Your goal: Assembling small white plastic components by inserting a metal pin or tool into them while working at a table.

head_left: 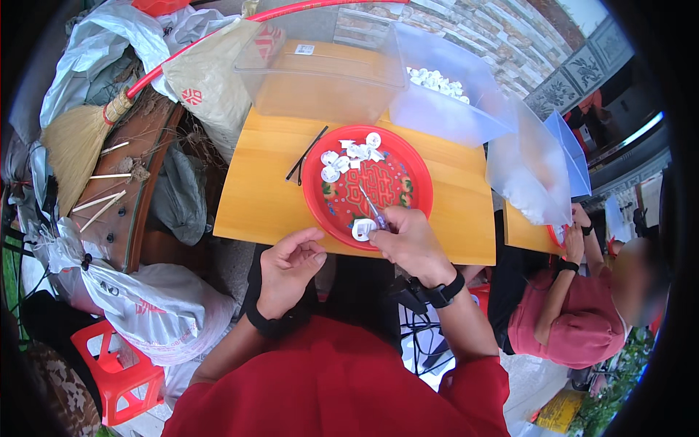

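A round red tray with a printed pattern lies on the yellow wooden table. Over its near edge, my right hand grips a slim tool with a purple handle, its thin metal end pointing away from me; its exact kind is unclear. Right at those fingertips is a white round plastic part, partly covered by the hand. Several similar white parts sit in a loose heap at the tray's far left. My left hand hovers at the table's near edge, left of the tray, open with fingers curved and nothing visible in it.
Two thin black sticks rest left of the tray. Behind it stand a clear plastic box and a bluish box holding white parts. A straw broom and white sacks crowd the left; a co-worker sits at right.
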`<state>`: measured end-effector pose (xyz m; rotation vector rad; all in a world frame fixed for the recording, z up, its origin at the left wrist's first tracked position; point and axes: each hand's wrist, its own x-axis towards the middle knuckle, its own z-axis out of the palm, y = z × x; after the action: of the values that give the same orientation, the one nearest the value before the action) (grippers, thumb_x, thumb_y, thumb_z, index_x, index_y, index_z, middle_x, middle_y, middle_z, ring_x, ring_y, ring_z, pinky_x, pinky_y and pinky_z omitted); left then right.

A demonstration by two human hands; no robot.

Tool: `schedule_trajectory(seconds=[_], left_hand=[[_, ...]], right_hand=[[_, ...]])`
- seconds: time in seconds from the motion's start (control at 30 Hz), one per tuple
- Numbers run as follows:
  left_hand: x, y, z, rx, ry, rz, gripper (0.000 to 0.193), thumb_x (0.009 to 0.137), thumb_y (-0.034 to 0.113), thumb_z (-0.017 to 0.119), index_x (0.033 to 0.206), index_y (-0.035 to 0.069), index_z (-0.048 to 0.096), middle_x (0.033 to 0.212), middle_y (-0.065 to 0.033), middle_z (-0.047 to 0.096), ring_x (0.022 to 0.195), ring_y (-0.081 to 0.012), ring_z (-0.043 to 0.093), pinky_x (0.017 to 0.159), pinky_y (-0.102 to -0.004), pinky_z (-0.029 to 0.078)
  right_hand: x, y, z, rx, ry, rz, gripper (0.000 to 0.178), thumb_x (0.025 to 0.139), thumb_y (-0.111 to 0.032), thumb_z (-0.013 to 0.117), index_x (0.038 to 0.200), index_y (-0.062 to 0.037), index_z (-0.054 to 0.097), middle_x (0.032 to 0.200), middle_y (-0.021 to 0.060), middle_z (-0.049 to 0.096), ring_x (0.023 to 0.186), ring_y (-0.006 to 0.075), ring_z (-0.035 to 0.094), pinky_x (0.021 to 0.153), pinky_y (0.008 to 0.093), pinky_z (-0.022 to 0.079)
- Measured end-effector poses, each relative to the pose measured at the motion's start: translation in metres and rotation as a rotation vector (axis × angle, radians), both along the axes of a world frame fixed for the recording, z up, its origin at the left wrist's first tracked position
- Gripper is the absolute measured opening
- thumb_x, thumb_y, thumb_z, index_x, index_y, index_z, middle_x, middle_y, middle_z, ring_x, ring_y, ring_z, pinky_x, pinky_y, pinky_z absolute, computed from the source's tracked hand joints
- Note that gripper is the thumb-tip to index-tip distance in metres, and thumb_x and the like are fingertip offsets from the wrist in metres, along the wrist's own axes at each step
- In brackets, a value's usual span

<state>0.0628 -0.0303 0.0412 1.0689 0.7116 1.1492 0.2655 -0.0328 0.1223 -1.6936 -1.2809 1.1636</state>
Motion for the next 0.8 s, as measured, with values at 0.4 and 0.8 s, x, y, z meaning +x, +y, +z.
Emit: schedule_trajectory(seconds=[0.4,0.8], left_hand=[[0.008,0.018,-0.031,0.029,0.110,0.132,0.033,0.072,-0.008,0.064,0.104,-0.001,0.058,0.100,-0.0061,0.056,0.083,-0.0101,0.052,0.073,-0.0215,0.045],[0.006,0.020,-0.026,0.100,0.222,0.134,0.029,0.072,-0.008,0.064,0.100,-0.002,0.057,0.113,-0.0111,0.053,0.104,-0.0183,0.053,0.087,-0.0267,0.045]], right_hand=[[0.063,0.091,0.048,0.252,-0.754,-0.126,0.023,0.074,-0.019,0.065,0.072,0.0033,0.060,0.063,0.0190,0.059,0.057,0.0296,0.058,0.057,0.0374,0.044],[0.040,0.138,-0.026,-0.059,-0.854,0.127,0.023,0.071,-0.018,0.060,0.086,-0.0008,0.064,0.087,0.0231,0.062,0.087,0.0357,0.060,0.076,0.0432,0.047]])
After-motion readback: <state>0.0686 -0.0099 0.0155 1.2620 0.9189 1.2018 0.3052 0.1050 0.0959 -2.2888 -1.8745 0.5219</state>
